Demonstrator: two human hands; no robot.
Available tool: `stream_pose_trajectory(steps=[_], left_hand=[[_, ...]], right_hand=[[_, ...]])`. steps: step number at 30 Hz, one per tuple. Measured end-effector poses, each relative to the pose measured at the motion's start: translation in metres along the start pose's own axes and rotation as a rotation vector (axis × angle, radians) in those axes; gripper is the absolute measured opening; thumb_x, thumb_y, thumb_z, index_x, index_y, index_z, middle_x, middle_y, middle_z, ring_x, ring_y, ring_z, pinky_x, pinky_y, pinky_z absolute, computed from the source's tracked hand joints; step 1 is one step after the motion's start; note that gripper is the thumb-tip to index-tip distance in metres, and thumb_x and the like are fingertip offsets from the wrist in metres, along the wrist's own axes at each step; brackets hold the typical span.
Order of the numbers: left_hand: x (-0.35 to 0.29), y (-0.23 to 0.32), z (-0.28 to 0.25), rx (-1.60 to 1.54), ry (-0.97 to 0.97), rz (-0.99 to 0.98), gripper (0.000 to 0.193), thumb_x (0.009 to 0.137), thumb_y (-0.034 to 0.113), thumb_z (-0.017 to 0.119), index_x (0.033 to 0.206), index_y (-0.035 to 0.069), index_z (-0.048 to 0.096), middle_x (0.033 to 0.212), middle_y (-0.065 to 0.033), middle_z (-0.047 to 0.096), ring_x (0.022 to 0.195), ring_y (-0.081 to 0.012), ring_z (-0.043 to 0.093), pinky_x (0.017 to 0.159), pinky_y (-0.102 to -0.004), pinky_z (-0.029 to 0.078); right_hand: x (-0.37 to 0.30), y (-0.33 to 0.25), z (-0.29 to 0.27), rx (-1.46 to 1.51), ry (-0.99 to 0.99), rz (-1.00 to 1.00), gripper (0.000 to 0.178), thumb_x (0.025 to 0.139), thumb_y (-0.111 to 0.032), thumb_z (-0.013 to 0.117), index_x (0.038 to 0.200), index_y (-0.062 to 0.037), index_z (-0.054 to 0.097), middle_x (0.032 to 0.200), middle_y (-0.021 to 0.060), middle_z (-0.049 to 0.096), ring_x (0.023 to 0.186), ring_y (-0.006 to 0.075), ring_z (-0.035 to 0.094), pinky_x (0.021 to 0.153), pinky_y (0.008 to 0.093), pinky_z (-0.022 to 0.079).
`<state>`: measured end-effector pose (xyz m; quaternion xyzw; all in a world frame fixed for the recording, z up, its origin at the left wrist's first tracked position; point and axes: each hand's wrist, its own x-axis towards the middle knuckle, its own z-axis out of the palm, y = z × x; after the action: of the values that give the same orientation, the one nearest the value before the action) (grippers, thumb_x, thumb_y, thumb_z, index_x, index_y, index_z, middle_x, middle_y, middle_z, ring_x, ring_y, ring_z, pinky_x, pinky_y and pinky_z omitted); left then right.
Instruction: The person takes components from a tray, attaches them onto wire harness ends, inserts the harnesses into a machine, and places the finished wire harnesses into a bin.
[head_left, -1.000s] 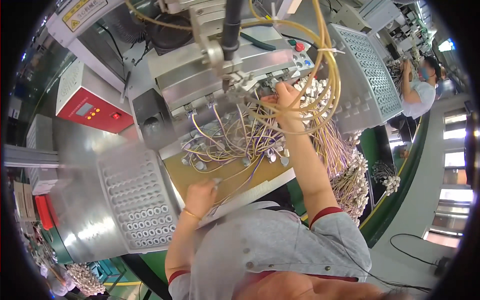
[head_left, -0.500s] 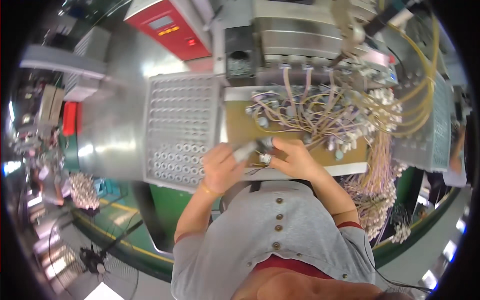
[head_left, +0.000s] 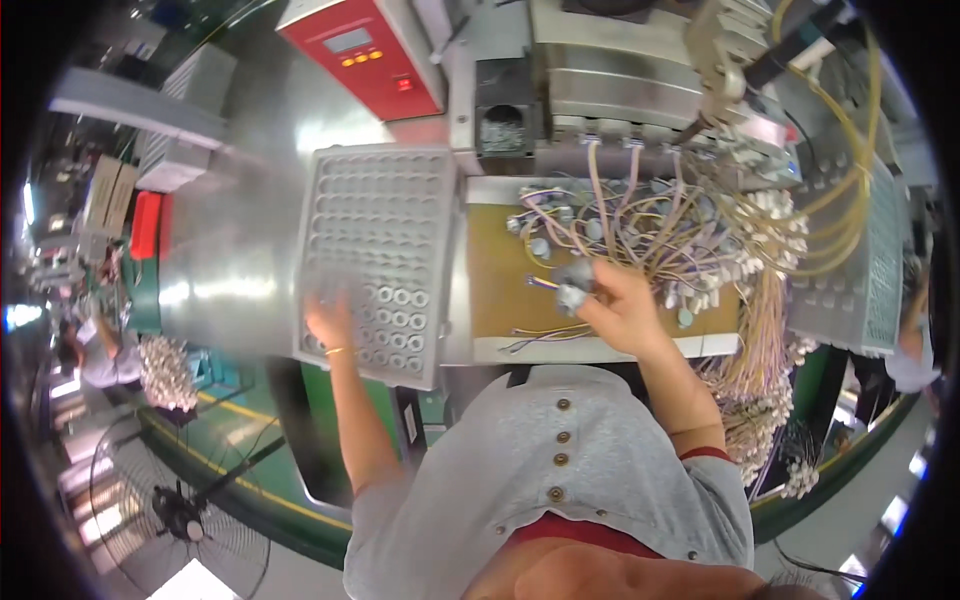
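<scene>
My left hand (head_left: 331, 320) is over the left side of a grey plastic tray (head_left: 452, 200) with rows of round pockets. Motion smears its fingers. White ring-shaped parts (head_left: 402, 319) fill several pockets near it. My right hand (head_left: 625, 310) is closed on small round grey parts (head_left: 572, 284), blurred, with a short wire lead sticking out to the left. It is above a brown work mat (head_left: 490, 270) with a pale border. Behind it lies a tangle of yellow and purple wires (head_left: 640, 215) with round grey pieces among them.
A red control box (head_left: 372, 65) stands behind the tray. Beside it are a dark square holder (head_left: 503, 130) and a metal machine (head_left: 625, 85) with wires hanging from its front. Bundles of white connectors (head_left: 770, 215) hang over the table's right side. A fan (head_left: 180, 512) stands lower left.
My left hand has moved left, away from my right hand to the tray, and the grey part it held is out of sight. My right hand has shifted slightly right, still holding its parts.
</scene>
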<state>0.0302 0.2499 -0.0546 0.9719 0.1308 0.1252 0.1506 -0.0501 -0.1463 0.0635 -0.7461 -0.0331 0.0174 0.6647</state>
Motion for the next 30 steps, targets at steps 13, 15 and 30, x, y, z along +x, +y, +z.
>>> stream_pose_trajectory(steps=[13, 15, 30], left_hand=[[-0.074, 0.234, -0.056, -1.602, -0.930, 0.002, 0.035, 0.076, -0.001, 0.057, 0.110, -0.004, 0.049, 0.095, -0.0092, 0.058, 0.075, -0.0132, 0.057, 0.059, -0.0229, 0.047], [-0.077, 0.236, -0.054, -1.625, -0.953, 0.047, 0.034, 0.077, -0.001, 0.057, 0.110, -0.005, 0.048, 0.093, -0.0102, 0.058, 0.074, -0.0131, 0.056, 0.058, -0.0229, 0.048], [-0.081, 0.252, -0.061, -1.449, -0.756, 0.337, 0.027, 0.075, -0.006, 0.056, 0.102, -0.007, 0.053, 0.099, -0.0090, 0.057, 0.085, -0.0136, 0.054, 0.074, -0.0251, 0.045]], right_hand=[[0.011, -0.005, 0.006, -0.092, 0.229, -0.025, 0.012, 0.070, -0.001, 0.059, 0.065, 0.0003, 0.048, 0.056, -0.0055, 0.045, 0.051, 0.0002, 0.037, 0.042, 0.0180, 0.031], [0.010, -0.006, 0.004, -0.055, 0.251, 0.018, 0.013, 0.068, 0.000, 0.060, 0.064, -0.0002, 0.047, 0.056, -0.0058, 0.044, 0.050, -0.0001, 0.036, 0.042, 0.0180, 0.029], [0.013, -0.023, -0.014, -0.337, 0.118, -0.250, 0.012, 0.061, -0.004, 0.061, 0.063, -0.0004, 0.049, 0.048, -0.0003, 0.037, 0.048, 0.0028, 0.031, 0.040, 0.0220, 0.028]])
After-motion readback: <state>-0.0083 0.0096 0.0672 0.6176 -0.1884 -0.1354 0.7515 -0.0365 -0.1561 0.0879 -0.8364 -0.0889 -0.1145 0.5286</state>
